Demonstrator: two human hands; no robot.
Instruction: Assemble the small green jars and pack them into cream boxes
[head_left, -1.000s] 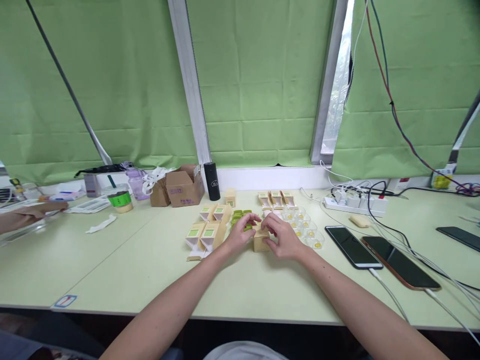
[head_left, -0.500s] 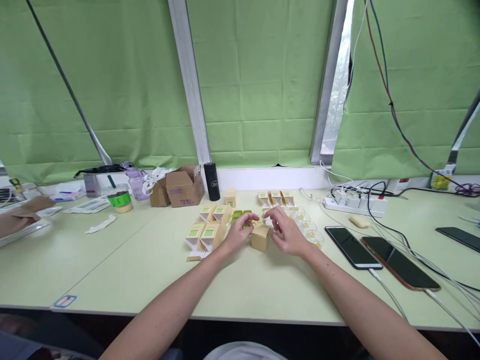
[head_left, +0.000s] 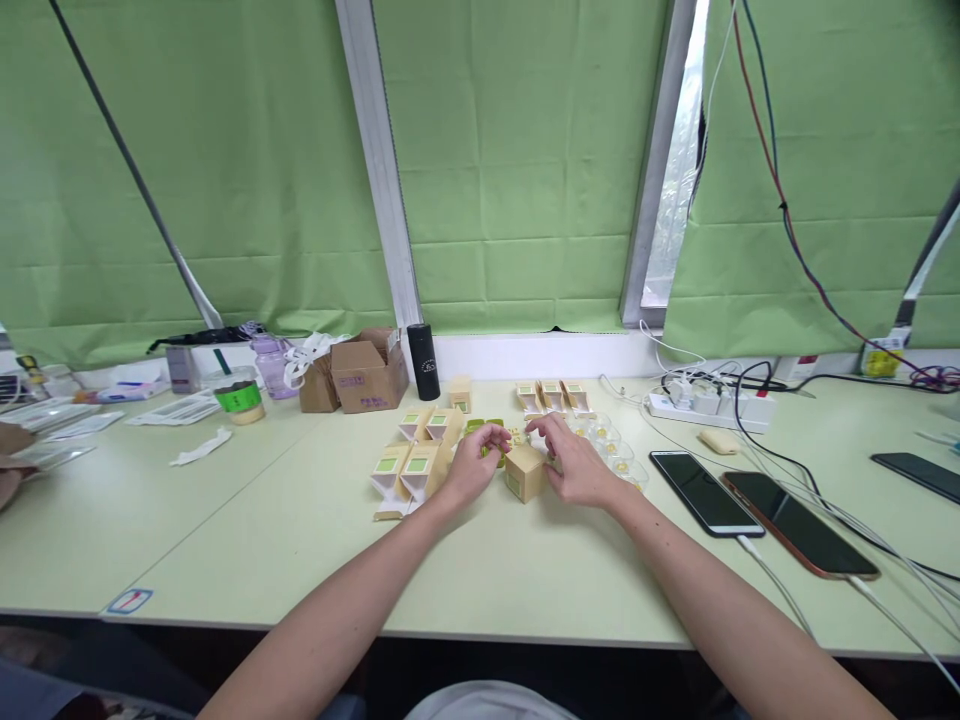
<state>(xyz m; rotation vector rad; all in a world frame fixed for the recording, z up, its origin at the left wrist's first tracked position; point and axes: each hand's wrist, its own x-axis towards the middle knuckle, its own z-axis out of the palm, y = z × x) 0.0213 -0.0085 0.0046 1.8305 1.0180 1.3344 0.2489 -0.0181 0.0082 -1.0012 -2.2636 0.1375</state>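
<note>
A small closed cardboard box (head_left: 524, 474) stands on the table between my hands, a green-edged label showing on its left front face. My right hand (head_left: 576, 466) is at its right side, with the thumb against it and the index finger arched above the far edge; its other fingers are partly hidden. Curved and apart, the fingers of my left hand (head_left: 474, 466) are beside the box's left rear edge, holding nothing I can see. Behind the hands lie green pieces (head_left: 474, 426) and clear round plastic cups (head_left: 620, 456) with yellow centres, partly covered.
Several open cartons (head_left: 418, 468) with green labels stand left of my hands, more cartons (head_left: 551, 397) at the back. Two phones (head_left: 706, 493) with charging cables lie right, below a power strip (head_left: 709, 410). A brown cardboard box (head_left: 369, 372) and black cylinder (head_left: 424, 362) stand behind.
The small box has turned, bringing its labelled face into view at the left front. My hands have shifted only slightly. At the far left, another person's hands have pulled back toward the frame edge.
</note>
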